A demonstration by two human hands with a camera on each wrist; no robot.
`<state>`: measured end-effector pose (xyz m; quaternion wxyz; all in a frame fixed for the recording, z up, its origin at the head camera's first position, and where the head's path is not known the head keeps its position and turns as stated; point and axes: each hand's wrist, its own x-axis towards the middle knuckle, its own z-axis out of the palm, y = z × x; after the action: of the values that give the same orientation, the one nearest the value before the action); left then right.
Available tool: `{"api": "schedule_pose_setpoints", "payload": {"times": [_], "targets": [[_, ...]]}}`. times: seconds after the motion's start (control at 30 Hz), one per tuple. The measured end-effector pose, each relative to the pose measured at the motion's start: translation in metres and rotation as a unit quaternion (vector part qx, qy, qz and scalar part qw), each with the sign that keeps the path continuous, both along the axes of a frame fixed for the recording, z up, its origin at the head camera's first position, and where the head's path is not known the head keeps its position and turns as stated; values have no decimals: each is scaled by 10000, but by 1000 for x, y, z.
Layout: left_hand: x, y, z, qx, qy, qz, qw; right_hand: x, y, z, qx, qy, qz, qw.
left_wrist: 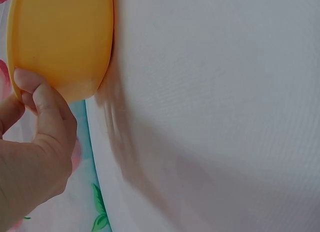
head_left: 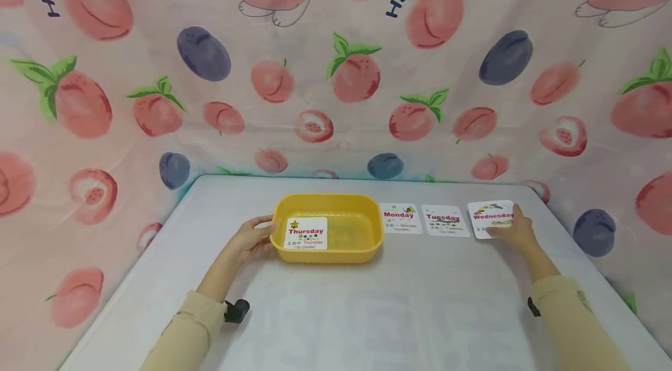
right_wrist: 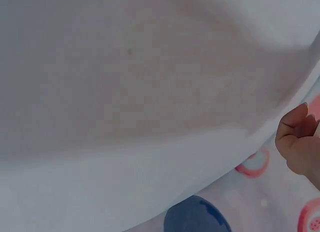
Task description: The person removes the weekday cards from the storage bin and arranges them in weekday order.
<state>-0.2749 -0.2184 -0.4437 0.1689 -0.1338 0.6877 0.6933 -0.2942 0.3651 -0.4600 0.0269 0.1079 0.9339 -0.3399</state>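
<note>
A yellow plastic basin (head_left: 328,256) stands on the table, with a Thursday card (head_left: 306,233) lying inside at its left. My left hand (head_left: 254,238) grips the basin's left rim; in the left wrist view its thumb and fingers pinch the rim of the basin (left_wrist: 62,42). Over at the right, my right hand (head_left: 520,232) holds the Wednesday card (head_left: 491,217) at its right edge, thumb across the lower corner. Curled fingers of that hand (right_wrist: 300,142) show in the right wrist view, where the card is out of sight.
Between basin and Wednesday card lie a Monday card (head_left: 401,219) and a Tuesday card (head_left: 445,221), side by side in a row. A white cloth covers the table (head_left: 394,312). Behind it hangs a pink fruit-print curtain (head_left: 336,114).
</note>
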Motion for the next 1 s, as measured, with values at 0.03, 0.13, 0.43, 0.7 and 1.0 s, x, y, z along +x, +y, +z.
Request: {"api": "schedule_pose_setpoints", "payload": {"times": [0.03,0.13,0.43,0.7,1.0], "targets": [[0,1,0,-3,14,-27,10000,-2,2,-1,72,-107,-38,9999],[-1,2,2,-65,36,-38,10000,-7,7,-2,217,-342,-87,9991],[2,3,6,-179,-20,-43,9998,-20,3,-11,797,-320,11,9963],[2,2,2,-126,-73,21,9999,-15,-9,-5,650,-671,-460,9946],[0,0,2,-197,-72,56,9998,-12,-16,0,749,-1040,-657,9896]]}}
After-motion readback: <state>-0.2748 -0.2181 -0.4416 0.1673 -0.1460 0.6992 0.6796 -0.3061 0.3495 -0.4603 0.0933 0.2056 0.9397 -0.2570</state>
